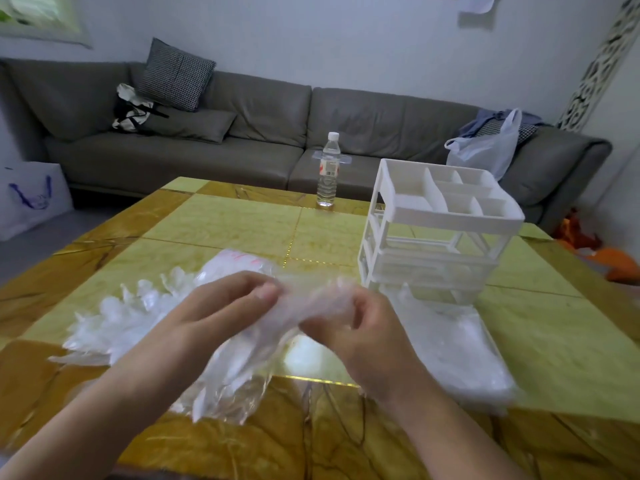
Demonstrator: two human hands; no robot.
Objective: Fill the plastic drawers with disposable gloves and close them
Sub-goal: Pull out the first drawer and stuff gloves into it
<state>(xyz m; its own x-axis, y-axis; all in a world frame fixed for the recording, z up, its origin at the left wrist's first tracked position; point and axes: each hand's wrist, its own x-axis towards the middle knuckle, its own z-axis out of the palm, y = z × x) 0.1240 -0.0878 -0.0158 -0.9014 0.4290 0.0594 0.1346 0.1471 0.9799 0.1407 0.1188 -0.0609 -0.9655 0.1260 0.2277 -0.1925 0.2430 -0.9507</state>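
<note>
Fingers (266, 292) of both hands pinch a crumpled clear glove over the surface.

Left hand (221, 310) and right hand (363, 323) hold the glove (304, 303) between them, its long axis running left to right, loose end trailing down toward the person. The open drawer (460, 344), already holding gloves, lies just right of the right hand, the nearer one; its long axis runs toward the person from the white drawer unit (440, 216).

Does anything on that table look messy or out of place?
Yes. Clear gloves lie strewn in a loose heap on the table, left of the hands. The drawer unit has an open gap under its top tray, and one drawer sits pulled out in front of it.
</note>
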